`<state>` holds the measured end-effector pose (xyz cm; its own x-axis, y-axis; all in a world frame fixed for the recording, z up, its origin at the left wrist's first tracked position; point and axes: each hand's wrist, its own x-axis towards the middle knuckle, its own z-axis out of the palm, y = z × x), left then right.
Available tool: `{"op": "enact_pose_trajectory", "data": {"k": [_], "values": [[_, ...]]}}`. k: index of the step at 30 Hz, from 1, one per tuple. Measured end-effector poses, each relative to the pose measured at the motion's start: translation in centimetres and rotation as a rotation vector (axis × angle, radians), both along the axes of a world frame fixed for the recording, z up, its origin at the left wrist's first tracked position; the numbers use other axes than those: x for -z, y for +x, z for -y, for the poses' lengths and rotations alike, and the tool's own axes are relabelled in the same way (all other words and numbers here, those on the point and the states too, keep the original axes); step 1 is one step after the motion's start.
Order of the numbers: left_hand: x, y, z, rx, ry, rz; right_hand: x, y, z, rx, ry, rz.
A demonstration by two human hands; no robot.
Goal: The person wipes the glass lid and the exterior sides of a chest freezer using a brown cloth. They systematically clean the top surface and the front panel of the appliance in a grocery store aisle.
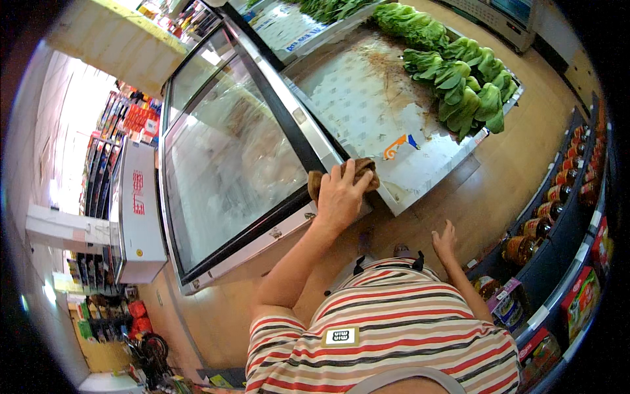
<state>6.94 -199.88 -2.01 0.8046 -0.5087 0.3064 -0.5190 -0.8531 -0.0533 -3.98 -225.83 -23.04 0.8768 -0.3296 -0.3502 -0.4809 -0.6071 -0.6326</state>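
Note:
My left hand [339, 197] grips a crumpled brown cloth [366, 172] and presses it on the near right corner of a glass-topped chest freezer [236, 152]. Part of the cloth is hidden under the fingers and palm. The freezer has a black and silver rim, and wrapped contents show dimly through the glass. My right hand [445, 241] hangs lower right over the floor, with fingers apart and nothing in it. Right beside the freezer stands a shallow display tray [344, 103] with a stained, torn liner, bearing leafy green vegetables [462, 93] at its far right side.
Shelves of bottles with red labels [546, 212] curve along the right, close to my right arm. Another white chest freezer [142, 212] stands at the left. Leafy greens [325, 10] lie on a further tray at the top. A parked motorbike [150, 347] is at lower left.

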Motion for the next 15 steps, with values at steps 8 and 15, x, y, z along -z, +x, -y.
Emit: {"op": "enact_pose_trajectory", "data": {"k": [8, 15], "values": [[2.8, -7.1, -2.9, -0.188, -0.059, 0.161, 5.1, 0.2, 1.0, -0.174, -0.009, -0.050], [5.4, -15.4, -13.6, -0.460, 0.025, 0.358, 4.9, 1.3, 0.3, -0.359, 0.014, -0.085]]}}
